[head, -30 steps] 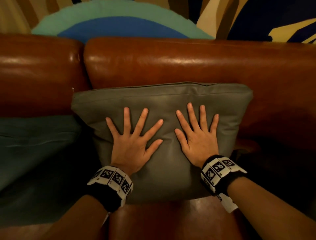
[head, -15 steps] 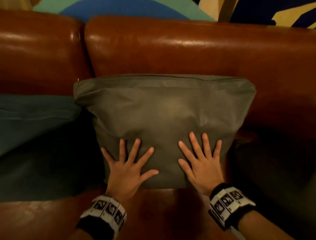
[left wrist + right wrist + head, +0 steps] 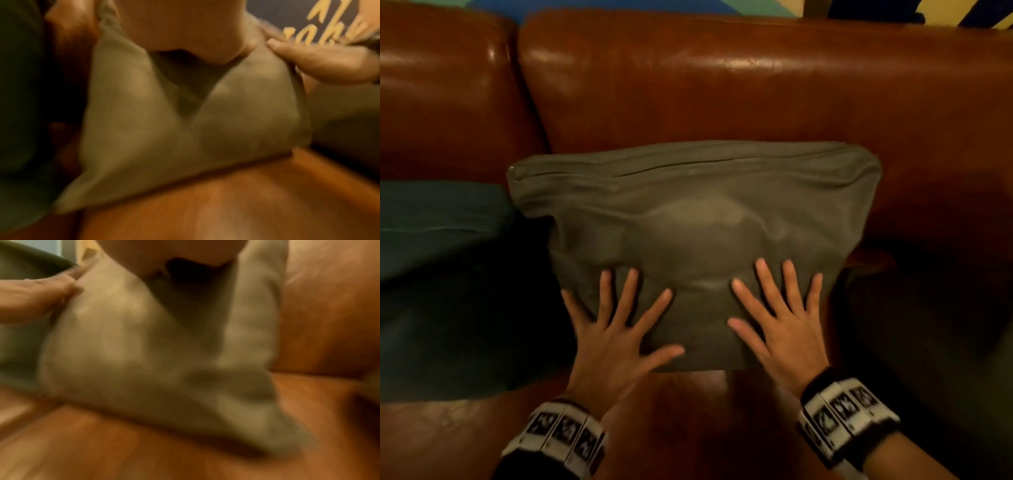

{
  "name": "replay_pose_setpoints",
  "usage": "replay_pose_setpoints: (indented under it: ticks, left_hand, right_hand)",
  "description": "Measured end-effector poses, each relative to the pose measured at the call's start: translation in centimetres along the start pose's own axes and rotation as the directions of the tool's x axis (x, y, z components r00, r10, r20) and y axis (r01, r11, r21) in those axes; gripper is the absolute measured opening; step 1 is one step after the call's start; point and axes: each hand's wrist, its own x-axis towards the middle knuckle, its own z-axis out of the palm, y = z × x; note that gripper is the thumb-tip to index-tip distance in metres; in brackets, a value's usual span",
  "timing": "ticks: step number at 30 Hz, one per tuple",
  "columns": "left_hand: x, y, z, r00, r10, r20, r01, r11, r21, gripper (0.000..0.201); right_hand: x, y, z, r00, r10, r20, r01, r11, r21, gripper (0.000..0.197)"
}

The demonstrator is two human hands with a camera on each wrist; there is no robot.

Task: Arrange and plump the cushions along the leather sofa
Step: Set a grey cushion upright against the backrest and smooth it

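Note:
A grey-green leather cushion (image 3: 695,212) leans upright against the brown sofa backrest (image 3: 722,82), its zip seam along the top edge. My left hand (image 3: 616,322) lies flat with spread fingers on the cushion's lower left part. My right hand (image 3: 780,315) lies flat with spread fingers on its lower right part. Both wrist views are blurred; each shows the cushion (image 3: 185,129) (image 3: 154,353) close up with a palm above it. The cushion face is dented and creased between the hands.
A dark teal cushion (image 3: 438,240) sits to the left on the seat. Another dark cushion (image 3: 935,325) lies in shadow at the right. The brown seat (image 3: 688,428) shows in front of the grey cushion. A colourful painted wall is behind the sofa.
Both hands have slid down the cushion face from its middle to its lower part. The view has dropped closer to the seat, and the cushion shows new creases.

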Motion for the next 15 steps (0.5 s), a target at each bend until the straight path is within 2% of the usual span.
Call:
replay_pose_setpoints:
  ticks: [1, 3, 5, 8, 11, 13, 15]
  left_hand:
    - [-1.2, -0.1, 0.1, 0.999, 0.033, -0.037, -0.032, 0.999, 0.003, 0.092]
    - [-1.8, -0.4, 0.7, 0.998, 0.063, -0.027, -0.062, 0.998, 0.024, 0.103]
    - [0.1, -0.7, 1.6, 0.998, 0.057, 0.029, -0.058, 0.997, 0.056, 0.1]
    - [3.4, -1.1, 3.1, 0.991, -0.013, 0.135, 0.001, 0.996, 0.087, 0.106]
    - [4.1, -1.0, 3.4, 0.982, -0.066, 0.177, 0.046, 0.993, 0.113, 0.108]
    - [3.8, -0.9, 2.2, 0.983, -0.055, 0.177, 0.036, 0.994, 0.107, 0.111]
    - [2.6, -0.8, 0.4, 0.997, 0.0, 0.071, -0.005, 0.997, 0.072, 0.104]
  right_hand:
    - [-1.5, 0.0, 0.1, 0.999, -0.034, -0.043, 0.034, 0.999, 0.01, 0.068]
    - [-3.5, 0.5, 0.8, 0.998, -0.03, -0.055, 0.032, 0.999, 0.026, 0.078]
    - [-3.1, 1.6, 1.9, 0.999, 0.011, 0.04, -0.012, 1.0, 0.006, 0.084]
    - [-0.1, 3.3, 3.4, 0.974, 0.047, 0.222, -0.041, 0.999, -0.03, 0.093]
    - [1.7, 3.7, 3.7, 0.946, 0.064, 0.318, -0.047, 0.997, -0.059, 0.097]
    - [1.5, 3.4, 2.7, 0.946, 0.067, 0.317, -0.058, 0.998, -0.037, 0.095]
    - [0.7, 3.0, 0.1, 0.974, 0.092, 0.208, -0.103, 0.994, 0.043, 0.081]
